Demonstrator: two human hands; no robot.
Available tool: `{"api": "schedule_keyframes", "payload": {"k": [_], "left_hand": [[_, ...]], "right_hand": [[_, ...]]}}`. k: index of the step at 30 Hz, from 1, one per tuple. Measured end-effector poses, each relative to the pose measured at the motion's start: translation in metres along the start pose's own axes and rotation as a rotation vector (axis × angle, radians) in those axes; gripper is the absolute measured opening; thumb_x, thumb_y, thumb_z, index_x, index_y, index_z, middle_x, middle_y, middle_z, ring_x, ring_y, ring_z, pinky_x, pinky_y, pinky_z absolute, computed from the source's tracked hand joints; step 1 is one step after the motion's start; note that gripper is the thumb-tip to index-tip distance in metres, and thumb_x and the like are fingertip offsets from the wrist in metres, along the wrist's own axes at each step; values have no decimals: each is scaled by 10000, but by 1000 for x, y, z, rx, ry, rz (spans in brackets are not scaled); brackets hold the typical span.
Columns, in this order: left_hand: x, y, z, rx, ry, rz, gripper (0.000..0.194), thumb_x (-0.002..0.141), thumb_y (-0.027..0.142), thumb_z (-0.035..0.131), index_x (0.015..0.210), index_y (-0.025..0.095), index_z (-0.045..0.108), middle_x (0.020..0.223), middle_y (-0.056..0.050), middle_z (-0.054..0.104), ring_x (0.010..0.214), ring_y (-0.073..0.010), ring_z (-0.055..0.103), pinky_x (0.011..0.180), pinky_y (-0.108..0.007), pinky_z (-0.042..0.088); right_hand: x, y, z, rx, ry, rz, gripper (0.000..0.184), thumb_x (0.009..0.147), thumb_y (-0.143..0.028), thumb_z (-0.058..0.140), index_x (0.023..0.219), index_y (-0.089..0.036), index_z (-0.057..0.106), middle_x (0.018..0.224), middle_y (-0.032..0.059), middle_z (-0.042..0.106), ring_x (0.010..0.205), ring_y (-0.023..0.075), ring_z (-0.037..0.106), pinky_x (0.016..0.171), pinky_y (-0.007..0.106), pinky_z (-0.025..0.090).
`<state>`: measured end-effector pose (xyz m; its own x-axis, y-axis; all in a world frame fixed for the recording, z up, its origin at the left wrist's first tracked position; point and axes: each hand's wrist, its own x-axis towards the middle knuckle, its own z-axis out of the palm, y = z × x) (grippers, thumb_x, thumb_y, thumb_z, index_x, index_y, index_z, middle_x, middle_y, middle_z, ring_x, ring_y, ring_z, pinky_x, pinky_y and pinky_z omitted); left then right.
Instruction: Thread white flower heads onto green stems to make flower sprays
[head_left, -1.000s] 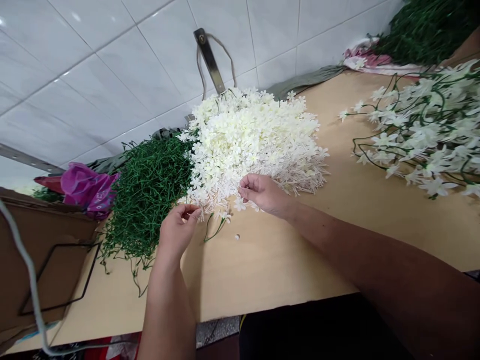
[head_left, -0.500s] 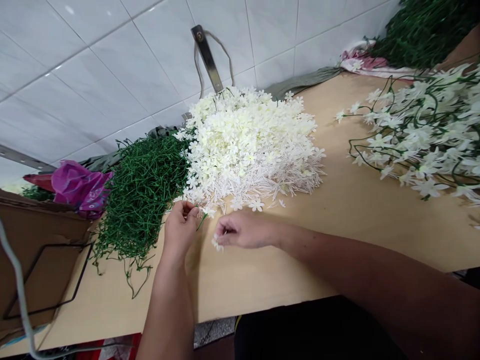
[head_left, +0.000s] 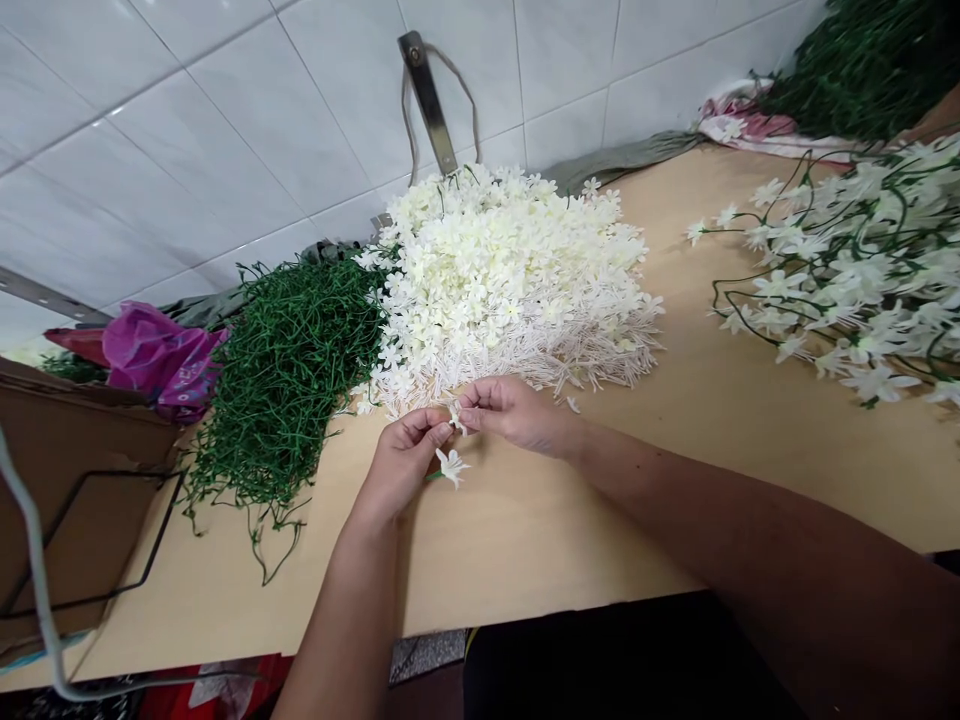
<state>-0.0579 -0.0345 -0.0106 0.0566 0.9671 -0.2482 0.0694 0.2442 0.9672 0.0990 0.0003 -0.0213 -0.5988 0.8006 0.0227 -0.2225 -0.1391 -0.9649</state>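
My fingertips partly cover the small white petalled flower (head_left: 457, 418) just in front of the heaped pile of white flowers (head_left: 502, 260). My right hand (head_left: 517, 413) pinches it; my left hand (head_left: 411, 452) closes on a thin green stem (head_left: 433, 476), mostly hidden, bearing another white flower (head_left: 452, 467). Pale tan tabletop (head_left: 540, 530) stretches from the pile to its near edge.
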Motion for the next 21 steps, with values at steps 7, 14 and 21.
{"api": "schedule_keyframes", "payload": {"k": [7, 14, 21], "left_hand": [[2, -2, -2, 74, -4, -8, 258, 600, 376, 652, 646, 141, 557, 496, 30, 480, 427, -58, 373, 417, -193, 260], [3, 0, 1, 94, -12, -36, 289, 585, 403, 646, 615, 145, 518, 501, 29, 454, 424, -56, 341, 417, -197, 236], [7, -4, -3, 164, -83, -56, 261, 674, 365, 588, 597, 154, 455, 472, 61, 341, 421, -44, 260, 419, -190, 185]], "right_hand": [[2, 5, -3, -12, 12, 14, 225, 648, -299, 617, 664, -133, 467, 596, -41, 475, 558, 63, 426, 545, 208, 321], [2, 1, -4, -225, 66, -38, 131, 683, -228, 558, 653, -139, 466, 577, -40, 445, 537, 68, 402, 519, 208, 316], [-2, 3, 1, -500, 133, -80, 55, 705, -182, 503, 671, -151, 472, 544, -47, 421, 496, 62, 361, 467, 190, 279]]}}
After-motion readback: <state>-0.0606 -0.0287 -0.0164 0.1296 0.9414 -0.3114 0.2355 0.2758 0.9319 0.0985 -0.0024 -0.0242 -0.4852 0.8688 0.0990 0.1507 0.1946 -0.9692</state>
